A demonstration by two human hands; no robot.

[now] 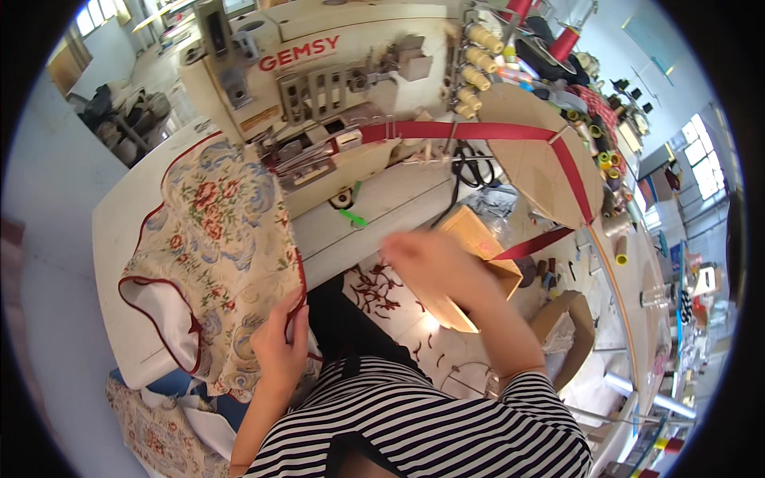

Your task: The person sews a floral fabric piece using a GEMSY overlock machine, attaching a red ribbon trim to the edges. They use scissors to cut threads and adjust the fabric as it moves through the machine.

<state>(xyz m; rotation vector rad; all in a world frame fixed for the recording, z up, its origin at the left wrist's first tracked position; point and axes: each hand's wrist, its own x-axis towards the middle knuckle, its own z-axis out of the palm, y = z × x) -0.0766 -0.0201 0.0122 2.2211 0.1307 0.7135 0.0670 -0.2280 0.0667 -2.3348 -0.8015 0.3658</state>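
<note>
A floral tapestry fabric piece (223, 215) with dark red bound edges lies over the white table at the left, its curved cut-out showing a white underside. My left hand (279, 342) pinches its right bound edge near the table's front. My right hand (418, 255) is over the gap in front of the machine, apart from the fabric; motion smears its fingers. Behind the fabric stands a cream sewing machine (374, 48). From its sewing area a red binding tape (478, 131) runs rightward through wire guides, then bends down past a cardboard disc (502, 171).
Black scissors (476, 169) and a small green tool (352, 217) lie on the machine bed. An open yellowish box (470, 235) sits beside my right forearm. Red scraps (374, 291) litter the floor. Thread spools (610, 159) crowd the right; more floral fabric (155, 430) hangs low left.
</note>
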